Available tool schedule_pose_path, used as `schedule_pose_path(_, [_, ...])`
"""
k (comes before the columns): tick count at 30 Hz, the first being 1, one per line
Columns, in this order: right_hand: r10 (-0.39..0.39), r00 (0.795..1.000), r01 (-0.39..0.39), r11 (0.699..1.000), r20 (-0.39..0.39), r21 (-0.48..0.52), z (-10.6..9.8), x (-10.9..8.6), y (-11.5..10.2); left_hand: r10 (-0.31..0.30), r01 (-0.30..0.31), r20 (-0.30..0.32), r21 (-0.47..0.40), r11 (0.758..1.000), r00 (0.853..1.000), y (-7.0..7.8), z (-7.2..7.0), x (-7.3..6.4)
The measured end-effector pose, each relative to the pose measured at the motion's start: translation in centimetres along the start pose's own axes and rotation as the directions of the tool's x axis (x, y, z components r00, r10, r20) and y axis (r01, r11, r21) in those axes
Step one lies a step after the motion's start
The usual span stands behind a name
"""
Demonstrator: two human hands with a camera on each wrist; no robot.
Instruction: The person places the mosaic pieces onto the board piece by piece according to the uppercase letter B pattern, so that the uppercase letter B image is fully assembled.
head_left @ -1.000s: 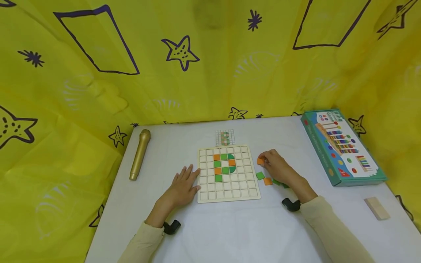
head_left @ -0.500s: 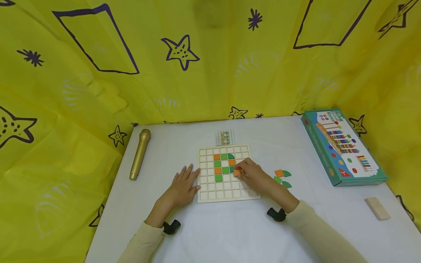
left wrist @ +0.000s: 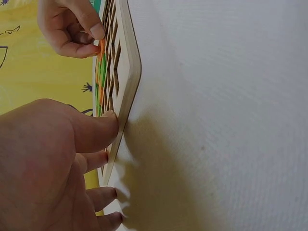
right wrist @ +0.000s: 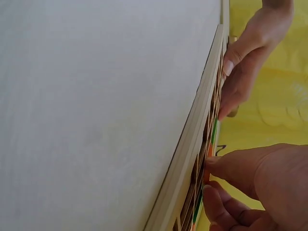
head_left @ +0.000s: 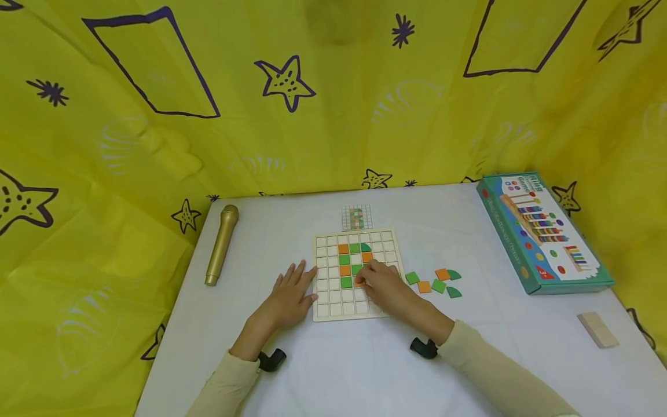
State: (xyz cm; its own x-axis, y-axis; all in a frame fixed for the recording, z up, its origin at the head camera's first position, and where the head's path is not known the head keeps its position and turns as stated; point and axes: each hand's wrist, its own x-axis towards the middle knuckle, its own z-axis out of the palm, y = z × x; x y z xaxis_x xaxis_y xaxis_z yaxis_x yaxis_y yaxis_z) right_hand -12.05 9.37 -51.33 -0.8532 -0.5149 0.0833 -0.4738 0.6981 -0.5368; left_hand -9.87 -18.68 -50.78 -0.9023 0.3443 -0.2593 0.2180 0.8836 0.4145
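A pale wooden grid board (head_left: pixel 325 310) lies on the white table, with several orange and green tiles set in its cells. My right hand (head_left: pixel 383 286) is over the middle of the board, pinching an orange square tile (right wrist: pixel 208 169) between thumb and fingertips. That tile is at the cell right of the lowest green square (head_left: pixel 346 282); whether it sits in the cell is hard to tell. The fingers hide part of the pattern. At the board's left edge, my left hand (head_left: pixel 292 298) lies with fingers spread, thumb and fingertip touching the rim.
Loose green and orange tiles (head_left: pixel 439 286) lie right of the board. Behind it is a small printed pattern card (head_left: pixel 356 218). A gold microphone (head_left: pixel 221 246) lies at left; a game box (head_left: pixel 544 234) and a wooden block (head_left: pixel 597 330) are at right. A yellow curtain hangs behind.
My right hand has carried the orange tile leftward from the loose pile onto the board, down to a cell near the lowest green square. My left hand has stayed put.
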Motion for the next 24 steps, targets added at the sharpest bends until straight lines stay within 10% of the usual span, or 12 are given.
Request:
schedule_pose_path(15, [-0.017, 1.000, 0.018, 0.999, 0.009, -0.027, -1.0, -0.2, 0.0, -0.005, 0.005, 0.015, 0.000, 1.000, 1.000, 0.1, -0.1, 0.1])
schedule_pose_path(24, [0.113, 0.992, -0.114, 0.993, 0.048, 0.021, -6.0, -2.0, 3.0, -0.009, 0.009, 0.012, -0.003, 1.000, 1.000, 0.0, -0.1, 0.1])
